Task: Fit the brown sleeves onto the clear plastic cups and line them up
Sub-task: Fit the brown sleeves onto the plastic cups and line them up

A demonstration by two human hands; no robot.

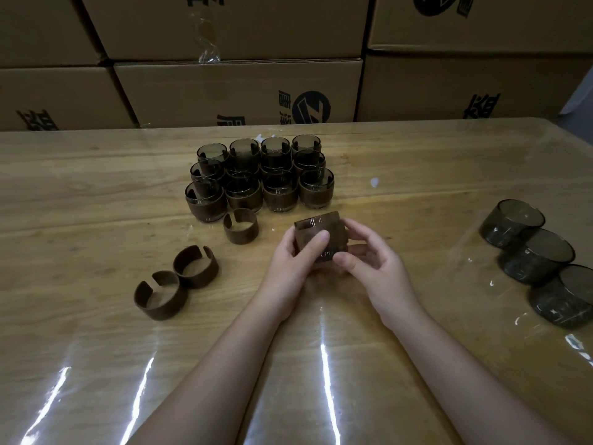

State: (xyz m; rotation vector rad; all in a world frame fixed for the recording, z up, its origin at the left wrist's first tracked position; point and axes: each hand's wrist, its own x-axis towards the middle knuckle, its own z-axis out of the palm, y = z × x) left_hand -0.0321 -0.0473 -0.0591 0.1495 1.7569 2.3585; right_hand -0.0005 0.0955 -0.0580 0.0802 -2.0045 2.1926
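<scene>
Both my hands hold one cup with a brown sleeve (321, 234) around it, just above the table's middle. My left hand (296, 255) grips its left side with the thumb across the front. My right hand (369, 255) grips its right side and bottom. Behind it stand several sleeved cups (260, 176) in tidy rows. Three loose brown sleeves lie to the left: one (241, 231) by the rows, two (196, 266) (160, 295) nearer me. Three bare smoky clear cups (511, 223) (537, 256) (563, 295) lie at the right.
The wooden table (96, 194) is covered with a shiny clear plastic sheet. Stacked cardboard boxes (237, 88) form a wall right behind the table's far edge. A small white scrap (374, 182) lies right of the rows.
</scene>
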